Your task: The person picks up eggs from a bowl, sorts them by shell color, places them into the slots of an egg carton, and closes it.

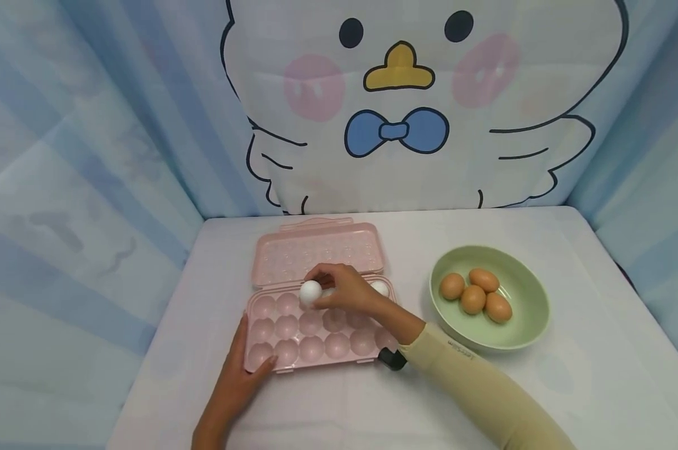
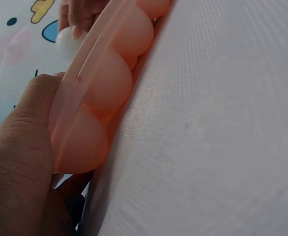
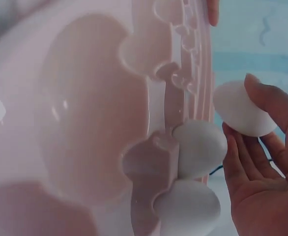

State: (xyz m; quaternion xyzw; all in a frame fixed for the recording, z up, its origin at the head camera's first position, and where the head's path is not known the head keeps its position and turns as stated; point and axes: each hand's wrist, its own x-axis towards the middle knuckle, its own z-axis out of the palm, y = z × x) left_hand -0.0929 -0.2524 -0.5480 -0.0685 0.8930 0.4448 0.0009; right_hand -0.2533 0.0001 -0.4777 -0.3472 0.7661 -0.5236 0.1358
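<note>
One white egg (image 1: pixel 309 293) pinched in right hand (image 1: pixel 343 289); left hand (image 1: pixel 241 374) grips pink carton (image 1: pixel 311 347), long axis left-right, lid (image 1: pixel 319 249) at back.

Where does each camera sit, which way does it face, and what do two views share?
Head: on the head, facing forward and down at the pink egg tray and green bowl; the left hand and right hand show.
Left wrist: worn there, looking along the tray's side; the left hand at its edge, the right hand beyond.
Right wrist: worn there, looking across the tray's cups; the right hand, part of the left.
Both wrist views share the tray and the held white egg.
</note>
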